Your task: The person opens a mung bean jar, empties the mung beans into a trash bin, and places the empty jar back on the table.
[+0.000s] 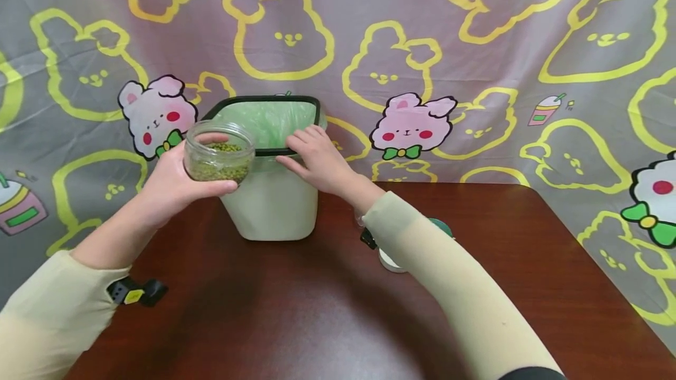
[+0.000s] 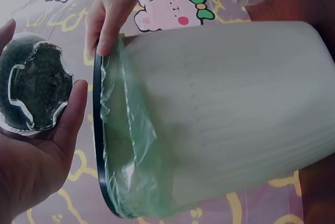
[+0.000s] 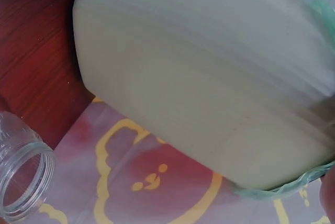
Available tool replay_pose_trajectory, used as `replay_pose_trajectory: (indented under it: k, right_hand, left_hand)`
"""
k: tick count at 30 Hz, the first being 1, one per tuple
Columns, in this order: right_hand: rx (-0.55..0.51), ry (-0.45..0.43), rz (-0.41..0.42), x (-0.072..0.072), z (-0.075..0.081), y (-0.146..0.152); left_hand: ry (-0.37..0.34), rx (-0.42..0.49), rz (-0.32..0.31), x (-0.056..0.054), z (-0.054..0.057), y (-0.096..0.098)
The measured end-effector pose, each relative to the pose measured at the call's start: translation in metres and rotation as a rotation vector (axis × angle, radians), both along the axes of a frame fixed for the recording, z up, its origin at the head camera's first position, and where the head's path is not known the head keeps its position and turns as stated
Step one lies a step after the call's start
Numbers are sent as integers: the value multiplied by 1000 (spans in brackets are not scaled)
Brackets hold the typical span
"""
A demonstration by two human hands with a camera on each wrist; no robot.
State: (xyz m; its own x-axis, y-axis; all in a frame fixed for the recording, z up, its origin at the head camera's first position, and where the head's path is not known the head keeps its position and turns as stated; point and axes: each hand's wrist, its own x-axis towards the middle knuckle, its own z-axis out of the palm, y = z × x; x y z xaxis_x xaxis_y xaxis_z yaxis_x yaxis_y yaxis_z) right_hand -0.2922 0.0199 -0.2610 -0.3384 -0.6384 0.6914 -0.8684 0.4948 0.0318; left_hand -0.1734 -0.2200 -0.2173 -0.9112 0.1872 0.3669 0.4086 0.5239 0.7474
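Note:
My left hand (image 1: 168, 179) grips a clear jar (image 1: 244, 135) partly filled with small green beans (image 1: 224, 170), fingers behind it and thumb along the front. The jar is tilted a little beside the left rim of a pale trash bin (image 1: 274, 201). A black ring holds a thin green bag (image 1: 264, 119) in the bin's mouth. At the front right of that rim, my right hand (image 1: 321, 160) holds on, fingers over the ring and thumb outside. From the left wrist, the jar's base (image 2: 44, 88) shows beside the bin.
An open clear jar (image 3: 26, 182) stands right of the bin, mostly behind my right forearm in the head view. A white round lid (image 1: 392, 261) and a green object (image 1: 440, 226) lie partly hidden there. Patterned cloth (image 1: 475, 63) hangs behind the brown table (image 1: 296, 309).

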Motion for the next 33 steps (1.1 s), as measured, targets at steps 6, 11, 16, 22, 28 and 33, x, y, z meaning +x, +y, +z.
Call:
replay_pose_trajectory:
  k: [6, 11, 16, 22, 28, 33]
  right_hand:
    - [-48, 3, 6, -1, -2, -1]
    - [-96, 28, 12, -2, -3, -2]
    - [-104, 13, -1, -1, -3, -6]
    - [-104, -15, -26, 1, -1, -8]
    - [-102, -20, -39, 2, -2, -8]
    - [-93, -18, -47, 4, -1, -8]
  left_hand:
    - [20, -5, -42, -9, 16, -4]
    - [9, 28, -36, -16, 33, -10]
    - [-16, 35, -27, -26, 47, -20]
    - [-36, -30, -22, -39, 66, -30]
    - [-45, -88, -14, -51, 82, -40]
    - [-59, -115, 7, -61, 92, -45]
